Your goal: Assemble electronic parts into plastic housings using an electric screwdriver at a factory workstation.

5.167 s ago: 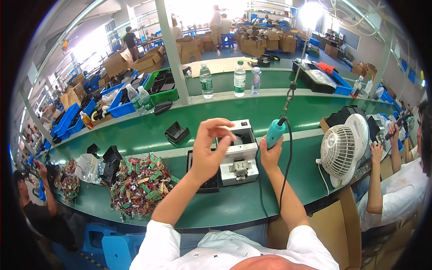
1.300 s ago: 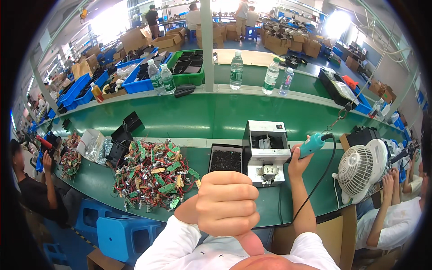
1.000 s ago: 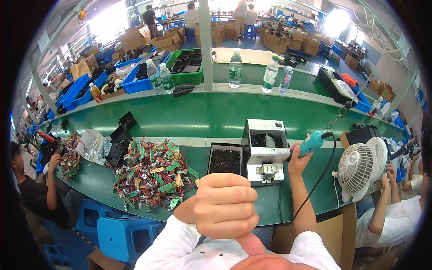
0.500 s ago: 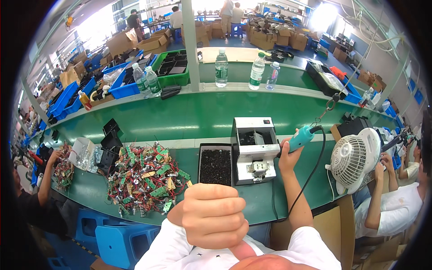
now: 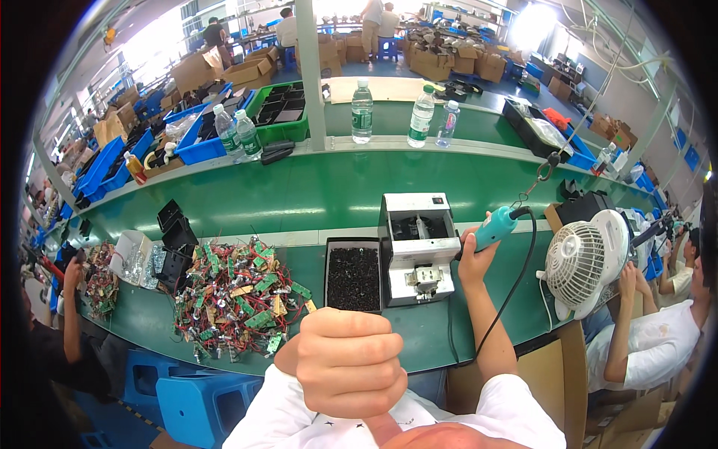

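Observation:
My left hand (image 5: pixel 350 363) is raised close in front of my chest, its fingers curled into a fist. Whatever the fist may hold is hidden behind the fingers. My right hand (image 5: pixel 475 260) grips a teal electric screwdriver (image 5: pixel 496 227), which hangs by a hook and has a black cable. The screwdriver is tilted, its lower end close to the right side of a white and black screw feeder (image 5: pixel 420 251). Left of the feeder, a black tray (image 5: pixel 353 277) is full of small dark screws. A big heap of green circuit boards with red wires (image 5: pixel 238 295) lies farther left.
A white fan (image 5: pixel 585 262) stands at the right of the green bench. Water bottles (image 5: pixel 362 112) line the shelf above. Co-workers sit at both sides, one with a hand (image 5: pixel 72 273) by a smaller board pile. Blue stools (image 5: pixel 202 404) stand below left.
The whole view has shifted slightly. My left fist stays raised, and my right hand keeps its grip on the screwdriver beside the feeder. At far left, the co-worker's hand has moved off the board pile.

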`<state>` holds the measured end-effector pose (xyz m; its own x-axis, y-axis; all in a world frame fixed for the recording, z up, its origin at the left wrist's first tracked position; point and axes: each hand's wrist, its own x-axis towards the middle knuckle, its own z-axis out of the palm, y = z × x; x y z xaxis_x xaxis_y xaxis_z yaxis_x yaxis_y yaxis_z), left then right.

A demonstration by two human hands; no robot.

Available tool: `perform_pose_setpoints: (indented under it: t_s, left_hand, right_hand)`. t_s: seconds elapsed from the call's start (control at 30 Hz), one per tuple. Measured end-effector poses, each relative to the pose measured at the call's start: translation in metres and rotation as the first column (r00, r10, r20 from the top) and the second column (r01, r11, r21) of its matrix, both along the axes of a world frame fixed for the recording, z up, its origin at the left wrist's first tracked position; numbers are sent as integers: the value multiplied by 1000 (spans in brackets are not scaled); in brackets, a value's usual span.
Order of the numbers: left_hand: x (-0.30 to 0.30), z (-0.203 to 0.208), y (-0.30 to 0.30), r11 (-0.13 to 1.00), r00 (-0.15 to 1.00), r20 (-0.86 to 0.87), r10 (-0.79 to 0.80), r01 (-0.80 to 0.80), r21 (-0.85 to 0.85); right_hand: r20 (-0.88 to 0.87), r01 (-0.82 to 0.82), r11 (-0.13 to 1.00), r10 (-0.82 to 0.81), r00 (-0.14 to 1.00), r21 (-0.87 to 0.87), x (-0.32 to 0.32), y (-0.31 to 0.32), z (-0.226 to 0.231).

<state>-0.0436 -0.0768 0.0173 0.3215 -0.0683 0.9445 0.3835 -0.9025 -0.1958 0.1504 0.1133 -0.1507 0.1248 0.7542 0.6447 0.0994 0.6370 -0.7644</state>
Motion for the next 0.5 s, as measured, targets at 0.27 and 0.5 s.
perform_pose_setpoints:
  t_s: [0.27, 0.5]
  left_hand:
    - [4, -2, -27, 957, 957, 22, 288, -289, 7]
    - [0, 0, -15, 974, 974, -6, 226, -226, -3]
  right_hand:
    - [4, 5, 1000, -5, 1000, 7, 1, 3, 0]
    - [-1, 12, 1000, -12, 1000, -11, 0, 0, 0]
